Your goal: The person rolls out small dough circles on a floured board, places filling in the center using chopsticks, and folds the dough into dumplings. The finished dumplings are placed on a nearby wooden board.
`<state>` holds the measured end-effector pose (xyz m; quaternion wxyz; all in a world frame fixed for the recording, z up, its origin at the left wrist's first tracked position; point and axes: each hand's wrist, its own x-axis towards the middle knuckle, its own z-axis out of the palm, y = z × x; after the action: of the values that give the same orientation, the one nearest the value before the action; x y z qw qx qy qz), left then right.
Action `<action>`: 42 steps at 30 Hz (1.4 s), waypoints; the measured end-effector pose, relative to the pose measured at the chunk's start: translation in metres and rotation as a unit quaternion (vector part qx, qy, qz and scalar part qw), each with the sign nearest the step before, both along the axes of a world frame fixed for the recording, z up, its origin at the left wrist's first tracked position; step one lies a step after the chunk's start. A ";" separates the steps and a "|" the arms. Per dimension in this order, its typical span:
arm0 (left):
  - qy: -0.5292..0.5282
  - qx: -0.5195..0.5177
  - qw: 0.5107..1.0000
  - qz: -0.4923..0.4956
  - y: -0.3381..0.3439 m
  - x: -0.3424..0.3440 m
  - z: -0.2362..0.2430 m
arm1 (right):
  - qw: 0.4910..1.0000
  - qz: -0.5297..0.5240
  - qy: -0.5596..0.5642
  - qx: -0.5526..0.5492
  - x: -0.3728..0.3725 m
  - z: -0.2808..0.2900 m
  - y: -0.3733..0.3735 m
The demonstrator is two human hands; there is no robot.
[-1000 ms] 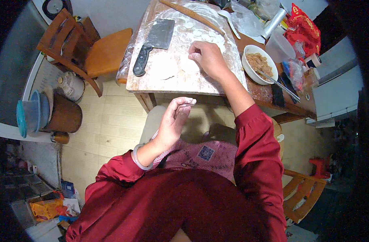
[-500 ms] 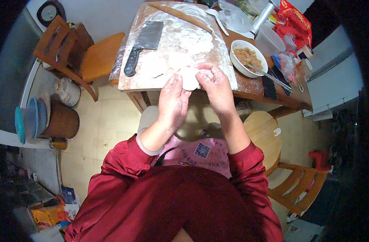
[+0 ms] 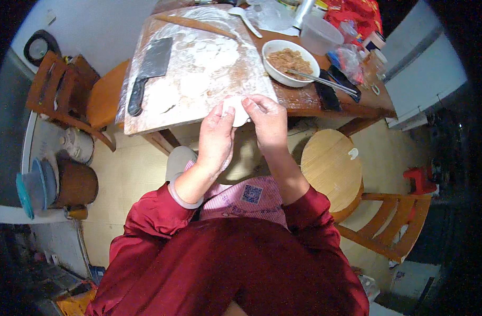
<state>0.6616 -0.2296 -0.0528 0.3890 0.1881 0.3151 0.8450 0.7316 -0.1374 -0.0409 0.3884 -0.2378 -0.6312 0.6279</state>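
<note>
One thin, round, white dough sheet (image 3: pixel 240 117) sits between the flour-dusted left hand (image 3: pixel 217 134) and right hand (image 3: pixel 270 124), at the near edge of a floured wooden board (image 3: pixel 235 73) as seen from above. The right thumb and forefinger pinch its one-o'clock edge, while the left thumb presses its nine-o'clock side; the fingers beneath are hidden, so their hold cannot be told. A second ago the right hand was over the board and the left hung apart; now both grip the sheet, so the work is in the hands. From the sheet, a black-handled, rectangular steel cleaver (image 3: pixel 154 60) lies at ten o'clock, a tapered brown wooden rolling pin (image 3: pixel 195 26) at eleven, and a round white bowl (image 3: pixel 281 79) of tan minced filling (image 3: pixel 288 60) between one and two.
</note>
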 end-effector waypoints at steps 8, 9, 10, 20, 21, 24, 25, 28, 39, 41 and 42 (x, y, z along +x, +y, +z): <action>-0.036 -0.077 0.996 -0.033 0.022 -0.032 0.005 | 0.972 -0.204 0.074 -0.085 0.068 -0.004 0.107; -0.048 -0.060 0.996 -0.045 0.027 -0.034 0.006 | 0.969 -0.227 0.074 -0.059 0.072 -0.002 0.123; -0.036 -0.078 0.995 -0.051 0.034 -0.036 0.007 | 0.965 -0.251 0.072 -0.033 0.072 0.000 0.137; -0.036 -0.099 0.992 -0.068 0.084 -0.049 0.012 | 0.892 -0.228 -0.126 0.369 0.050 0.075 0.195; -0.049 -0.081 0.993 -0.066 0.086 -0.051 0.011 | 0.887 -0.258 -0.151 0.353 0.048 0.081 0.199; -0.070 -0.076 0.993 -0.061 0.095 -0.057 0.008 | 0.896 -0.253 -0.150 0.334 0.039 0.088 0.211; -0.071 -0.080 0.992 -0.061 0.098 -0.057 0.008 | 0.903 -0.244 -0.150 0.320 0.036 0.086 0.215; -0.077 -0.081 0.992 -0.060 0.108 -0.056 0.007 | 0.859 -0.243 -0.174 0.416 0.024 0.073 0.224; -0.096 -0.075 0.991 -0.058 0.131 -0.049 0.011 | 0.912 -0.157 -0.123 0.357 0.000 0.047 0.214; -0.100 -0.066 0.991 -0.059 0.133 -0.049 0.010 | 0.918 -0.151 -0.111 0.349 0.006 0.049 0.211; -0.105 -0.068 0.990 -0.059 0.133 -0.049 0.010 | 0.929 -0.150 -0.098 0.324 0.008 0.050 0.211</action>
<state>0.6126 -0.0967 -0.0431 0.4812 0.0901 0.3176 0.8121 0.7398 0.0736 0.0090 0.4701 -0.2515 -0.7923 0.2966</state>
